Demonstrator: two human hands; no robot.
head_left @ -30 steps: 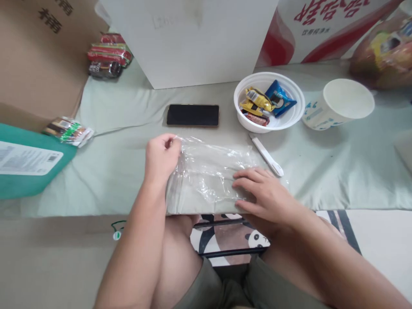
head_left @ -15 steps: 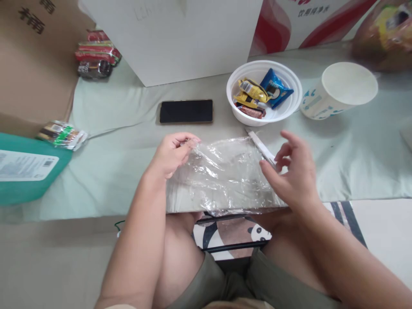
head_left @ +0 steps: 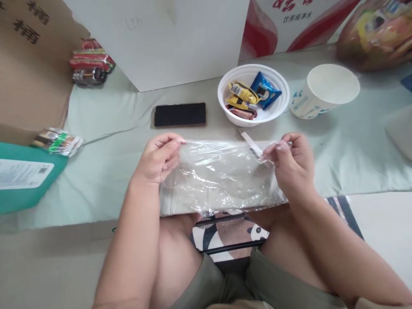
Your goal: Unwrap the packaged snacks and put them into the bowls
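A clear plastic bag (head_left: pixel 222 176) is stretched between my two hands at the table's front edge. My left hand (head_left: pixel 162 156) pinches its upper left corner. At the upper right corner, my right hand (head_left: pixel 292 161) is closed on the film too. Partly beneath the film lies a slim white utility knife (head_left: pixel 251 143), its lower end hidden near my right fingers. Just beyond the knife stands a white plastic bowl (head_left: pixel 223 103) with several small wrapped snacks, yellow, blue and reddish-brown (head_left: pixel 241 112).
A black phone (head_left: pixel 180 114) lies behind the bag. Right of the bowl stands a paper cup (head_left: pixel 325 92). Packaged snacks (head_left: pixel 92 62) sit at the left by a cardboard box (head_left: pixel 32 77). A white box (head_left: pixel 167 38) and a filled clear bag (head_left: pixel 376 34) stand at the back.
My right hand was open above the bag's right side; it has now closed on the film. The bag's top edge is pulled straight. The view has shifted slightly right.
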